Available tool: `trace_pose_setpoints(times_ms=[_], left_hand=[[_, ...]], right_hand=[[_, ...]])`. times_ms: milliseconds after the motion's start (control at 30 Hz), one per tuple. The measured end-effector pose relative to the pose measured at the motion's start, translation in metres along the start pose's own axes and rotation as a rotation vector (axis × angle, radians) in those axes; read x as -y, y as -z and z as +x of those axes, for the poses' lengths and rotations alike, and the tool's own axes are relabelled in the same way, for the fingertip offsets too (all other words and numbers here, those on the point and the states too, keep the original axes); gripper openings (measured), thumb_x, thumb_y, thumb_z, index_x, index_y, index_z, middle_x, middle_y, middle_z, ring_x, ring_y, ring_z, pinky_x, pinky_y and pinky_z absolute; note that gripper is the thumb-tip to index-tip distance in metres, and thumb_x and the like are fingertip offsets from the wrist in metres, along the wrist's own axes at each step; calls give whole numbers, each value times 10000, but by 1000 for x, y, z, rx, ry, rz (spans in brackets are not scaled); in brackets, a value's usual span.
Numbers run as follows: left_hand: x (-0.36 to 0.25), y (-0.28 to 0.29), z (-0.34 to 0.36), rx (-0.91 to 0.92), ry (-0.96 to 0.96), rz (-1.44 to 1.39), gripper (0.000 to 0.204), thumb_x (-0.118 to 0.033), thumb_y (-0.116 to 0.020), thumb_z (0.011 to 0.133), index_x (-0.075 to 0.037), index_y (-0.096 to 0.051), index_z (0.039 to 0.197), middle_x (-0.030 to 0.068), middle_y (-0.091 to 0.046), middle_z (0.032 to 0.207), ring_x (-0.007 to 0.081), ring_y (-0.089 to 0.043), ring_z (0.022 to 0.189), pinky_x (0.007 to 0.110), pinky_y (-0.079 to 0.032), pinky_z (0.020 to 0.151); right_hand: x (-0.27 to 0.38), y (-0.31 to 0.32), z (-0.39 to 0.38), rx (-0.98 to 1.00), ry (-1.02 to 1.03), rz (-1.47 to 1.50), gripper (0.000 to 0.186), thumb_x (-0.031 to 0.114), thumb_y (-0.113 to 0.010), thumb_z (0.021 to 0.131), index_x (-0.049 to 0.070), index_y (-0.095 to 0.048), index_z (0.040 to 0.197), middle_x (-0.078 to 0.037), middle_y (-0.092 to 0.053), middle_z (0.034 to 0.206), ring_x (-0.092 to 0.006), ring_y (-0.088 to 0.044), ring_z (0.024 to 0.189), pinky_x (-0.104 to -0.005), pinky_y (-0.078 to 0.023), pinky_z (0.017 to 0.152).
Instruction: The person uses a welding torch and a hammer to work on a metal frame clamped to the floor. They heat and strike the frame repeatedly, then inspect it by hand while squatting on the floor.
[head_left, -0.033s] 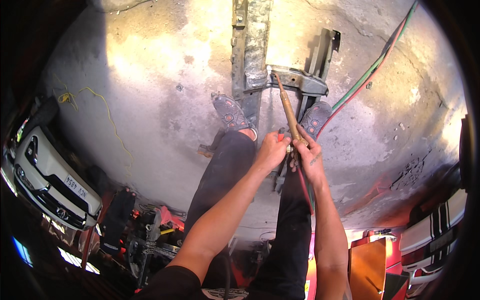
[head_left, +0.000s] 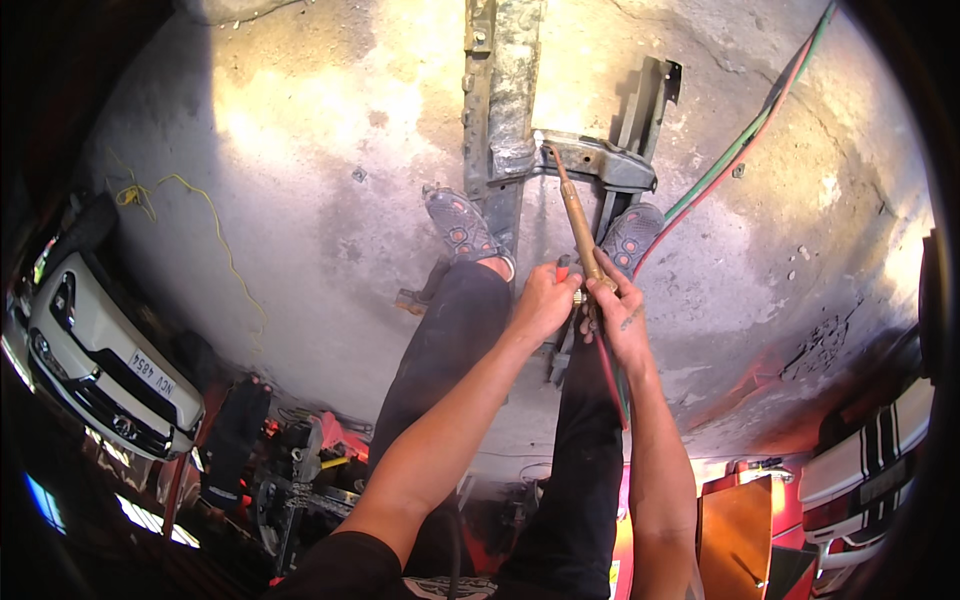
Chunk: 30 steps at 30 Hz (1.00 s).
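My right hand (head_left: 617, 303) is closed round the brass body of a gas torch (head_left: 577, 218). The torch points away from me, and its tip is at the left end of a short dark metal bracket (head_left: 598, 160). No flame can be made out. My left hand (head_left: 546, 301) is closed beside the torch's rear end, with a small red object (head_left: 562, 266) poking up from its fingers; its kind is unclear. Next to the left fingers is a brass valve knob (head_left: 579, 297). The bracket joins a long worn metal beam (head_left: 515, 90) on the floor.
My shoes (head_left: 461, 226) stand beside the metal frame. A red hose and a green hose (head_left: 735, 150) run across the concrete to the upper right. A yellow cord (head_left: 215, 205) lies left. White car front parts (head_left: 110, 350) are lower left; striped white bodywork (head_left: 868, 450) is lower right.
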<state>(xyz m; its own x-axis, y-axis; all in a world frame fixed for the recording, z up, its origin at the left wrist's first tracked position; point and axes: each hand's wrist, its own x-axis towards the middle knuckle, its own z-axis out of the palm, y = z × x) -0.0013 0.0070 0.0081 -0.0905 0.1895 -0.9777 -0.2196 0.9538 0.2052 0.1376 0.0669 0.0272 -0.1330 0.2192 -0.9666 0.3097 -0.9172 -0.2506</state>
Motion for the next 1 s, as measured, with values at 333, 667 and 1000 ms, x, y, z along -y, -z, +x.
trace_pose_setpoints(times_ms=[333,667,1000], left_hand=[[-3,1,7,-10,-26,-26,306,-253,-686,986,44,-701,1058,98,-704,869,188,-658,812,366,-499,736],[-3,2,7,-1,-31,-18,296,-245,-678,991,46,-702,1041,96,-705,870,192,-661,816,372,-504,751],[-6,3,7,21,-41,-57,280,-231,-671,993,43,-713,1034,93,-712,852,184,-657,794,368,-503,742]], right_hand=[[8,-2,5,16,7,-47,661,117,-691,954,4,-489,1573,-45,-639,721,-118,-572,501,-300,-472,456],[8,-1,8,45,22,-46,697,58,-698,930,-2,-466,1585,-94,-705,856,-127,-596,509,-297,-481,454],[14,-4,8,40,24,-60,706,77,-709,933,-7,-457,1588,-100,-714,869,-126,-595,513,-298,-481,453]])
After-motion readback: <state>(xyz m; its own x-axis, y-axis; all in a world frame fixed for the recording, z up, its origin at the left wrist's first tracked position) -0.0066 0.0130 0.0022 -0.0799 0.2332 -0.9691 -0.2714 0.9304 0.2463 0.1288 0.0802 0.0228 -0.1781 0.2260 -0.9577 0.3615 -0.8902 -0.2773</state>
